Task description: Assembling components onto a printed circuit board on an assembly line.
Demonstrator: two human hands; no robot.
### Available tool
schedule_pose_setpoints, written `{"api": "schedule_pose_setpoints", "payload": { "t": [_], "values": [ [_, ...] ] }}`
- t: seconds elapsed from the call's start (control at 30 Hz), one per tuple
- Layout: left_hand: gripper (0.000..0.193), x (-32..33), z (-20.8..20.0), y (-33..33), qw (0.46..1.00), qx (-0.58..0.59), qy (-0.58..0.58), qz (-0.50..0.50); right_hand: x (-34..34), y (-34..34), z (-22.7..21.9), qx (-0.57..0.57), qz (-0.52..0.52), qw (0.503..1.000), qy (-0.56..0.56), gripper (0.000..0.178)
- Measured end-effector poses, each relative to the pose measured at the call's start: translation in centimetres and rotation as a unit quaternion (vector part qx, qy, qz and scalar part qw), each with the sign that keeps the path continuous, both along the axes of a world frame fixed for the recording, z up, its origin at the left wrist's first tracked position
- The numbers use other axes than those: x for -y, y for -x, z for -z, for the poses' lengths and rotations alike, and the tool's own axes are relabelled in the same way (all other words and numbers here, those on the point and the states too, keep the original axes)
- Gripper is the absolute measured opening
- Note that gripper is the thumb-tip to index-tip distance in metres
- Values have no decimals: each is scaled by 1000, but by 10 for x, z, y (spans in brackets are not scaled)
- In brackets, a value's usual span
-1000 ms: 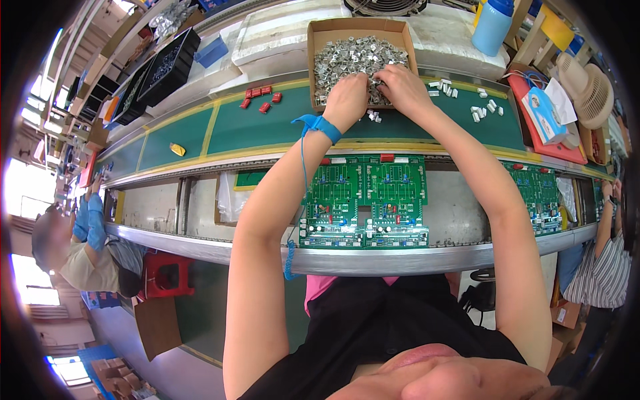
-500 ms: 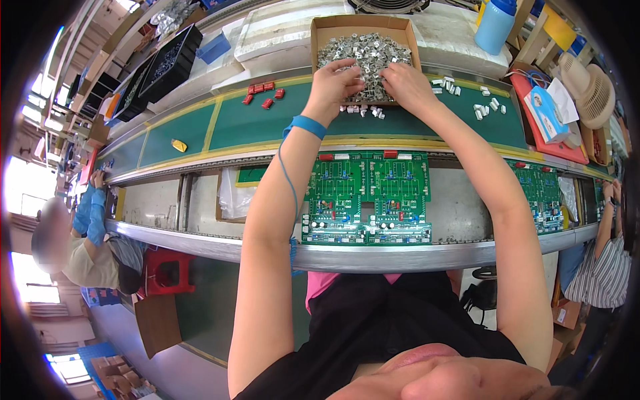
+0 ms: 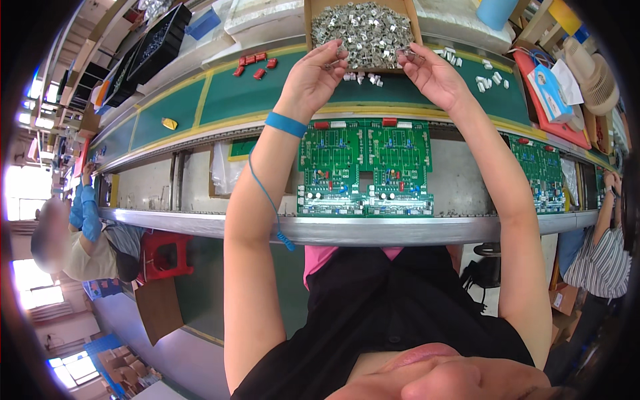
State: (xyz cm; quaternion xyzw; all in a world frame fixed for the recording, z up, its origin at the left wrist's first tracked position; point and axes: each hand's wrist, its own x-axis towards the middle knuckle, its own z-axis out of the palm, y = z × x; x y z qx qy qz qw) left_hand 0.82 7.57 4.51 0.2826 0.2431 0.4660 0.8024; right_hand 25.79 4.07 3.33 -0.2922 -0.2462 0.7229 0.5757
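Observation:
My left hand (image 3: 315, 79), with a blue wrist strap (image 3: 287, 125) and coiled cord, is at the left front corner of a cardboard box (image 3: 416, 30). Its fingers are closed in a pinch on a small electronic component with metal leads, partly hidden. At the box's right front corner my right hand (image 3: 433, 75) pinches another such component (image 3: 407, 55) between thumb and fingers. A heap of small white and silver components (image 3: 363, 33) fills the box. Below the hands, a green circuit board panel (image 3: 400, 150) with red, white and blue parts lies across the conveyor rails.
Red components (image 3: 259, 73) lie on the green bench strip at left, white components (image 3: 492, 81) at right. A second board (image 3: 535, 175) sits further right on the rails (image 3: 373, 232). A fan (image 3: 587, 73) stands at far right. Co-workers' arms (image 3: 90, 207) show at far left and far right.
Both hands have drawn back from the heap toward the box's front corners and moved apart, each now pinching a small part. The view has tilted, so the bench sits higher in the picture.

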Motion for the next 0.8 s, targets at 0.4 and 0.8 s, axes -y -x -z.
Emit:
{"api": "schedule_pose_setpoints", "payload": {
  "t": [0.4,0.8],
  "values": [
    [24,106,14,33,870,-422,-246,69,70,5,4,87,-20,996,23,8],
    [12,162,32,46,561,-638,-527,6,110,-8,6,190,-94,977,-3,14]
  ]
}}
